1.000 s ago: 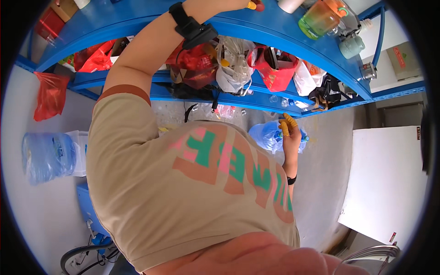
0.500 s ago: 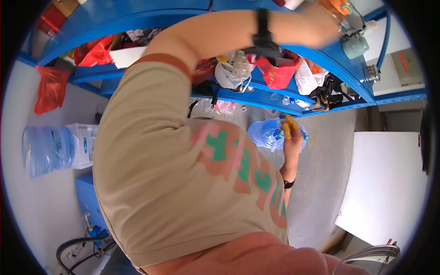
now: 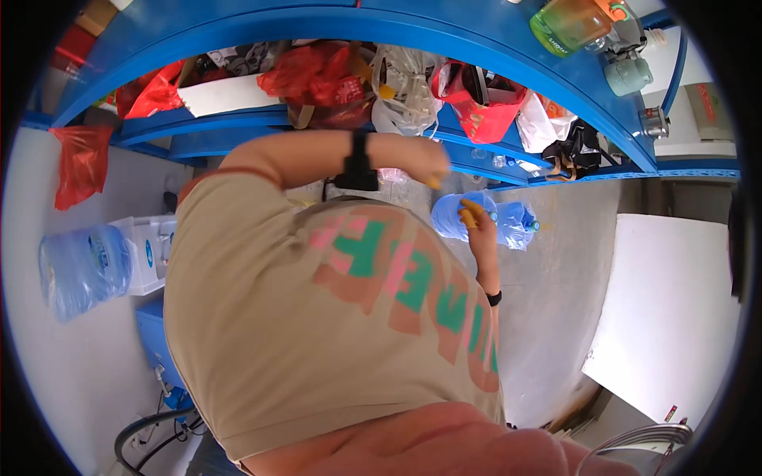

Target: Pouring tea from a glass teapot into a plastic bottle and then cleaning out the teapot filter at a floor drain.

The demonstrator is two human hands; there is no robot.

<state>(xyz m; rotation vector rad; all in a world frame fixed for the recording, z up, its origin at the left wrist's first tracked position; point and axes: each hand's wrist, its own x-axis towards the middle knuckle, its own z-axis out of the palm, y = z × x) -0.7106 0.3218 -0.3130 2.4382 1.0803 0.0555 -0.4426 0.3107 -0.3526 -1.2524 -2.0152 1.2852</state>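
My left hand (image 3: 427,163) is in front of the blue shelving, its arm bent across my chest with a black band and device at the wrist. It is smeared by motion and its fingers are not clear; a bit of yellow shows at a fingertip. Yellow finger covers are on my right hand (image 3: 479,226), whose fingers stretch loosely with nothing visible in them. Behind that hand, a large blue water jug (image 3: 450,216) stands on the floor, with a second bagged jug (image 3: 516,226) beside it. I cannot see either hand touching anything.
The blue shelf (image 3: 317,24) arches across the far side. On it are an orange-green bottle (image 3: 573,25), a pale green bottle (image 3: 627,76) and a metal cup (image 3: 654,122). Below lie red bags (image 3: 317,75). A water jug (image 3: 87,266) is at left, a white cabinet (image 3: 667,309) at right.
My left hand has come down from the upper-right bottles toward my chest. My right hand has shifted slightly left. The bags on the lower shelf are now uncovered.
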